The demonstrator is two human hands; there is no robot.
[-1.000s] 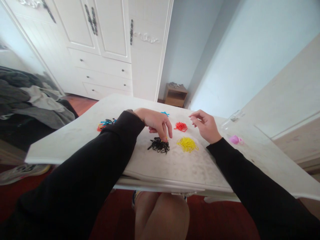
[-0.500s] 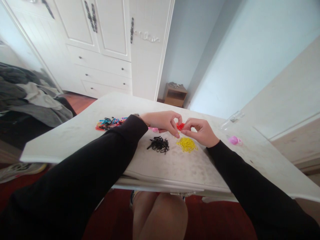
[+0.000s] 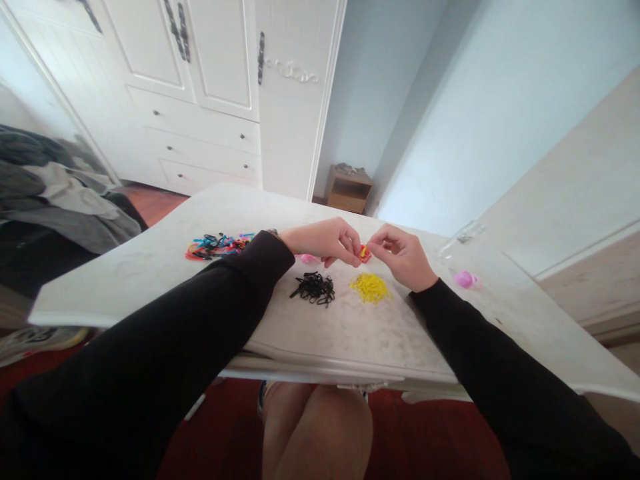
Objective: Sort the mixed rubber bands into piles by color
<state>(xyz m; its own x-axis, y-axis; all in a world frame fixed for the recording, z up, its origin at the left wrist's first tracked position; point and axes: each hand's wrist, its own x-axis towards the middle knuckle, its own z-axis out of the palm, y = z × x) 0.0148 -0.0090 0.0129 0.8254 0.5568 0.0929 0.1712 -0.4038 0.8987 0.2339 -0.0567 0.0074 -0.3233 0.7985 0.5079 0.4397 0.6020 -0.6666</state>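
Observation:
My left hand (image 3: 336, 241) is above the table, thumb and forefinger pinched together. My right hand (image 3: 400, 255) faces it, its fingertips also closed in a pinch. A small yellow rubber band (image 3: 364, 252) stretches between the two pinches. Right behind it is a pile of red rubber bands (image 3: 367, 257), partly covered by my fingers. Nearer to me lie a loose pile of yellow rubber bands (image 3: 371, 288) and, left of it, a pile of black rubber bands (image 3: 314, 288). Something pink (image 3: 309, 259) shows below my left wrist.
A mixed heap of coloured bands (image 3: 215, 247) lies on the white table (image 3: 135, 267) at left, partly behind my sleeve. At right are a clear plastic container (image 3: 460, 241) and a pink-purple item (image 3: 466, 279). A white wardrobe (image 3: 210, 147) stands beyond.
My hands have drawn closer around the yellow band, which now shows against the red pile. My left fingers have closed from a wider spread. The view has shifted slightly.

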